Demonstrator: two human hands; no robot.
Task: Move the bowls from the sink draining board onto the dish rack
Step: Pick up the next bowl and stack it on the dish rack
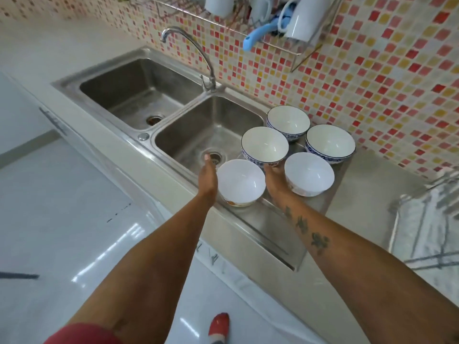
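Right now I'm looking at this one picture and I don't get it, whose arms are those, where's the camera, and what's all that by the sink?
There is no machine here. The camera is worn on a person's head and looks down, so the two bare arms are that person's own. The left hand and right hand reach either side of the nearest white bowl; neither has a grip on anything yet. Five bowls stand upright on the steel draining board right of the double sink: the near one, another plain white bowl, and three blue-patterned bowls. The wire dish rack sits blurred at the right edge. A tap and a wall rack of cups are above.
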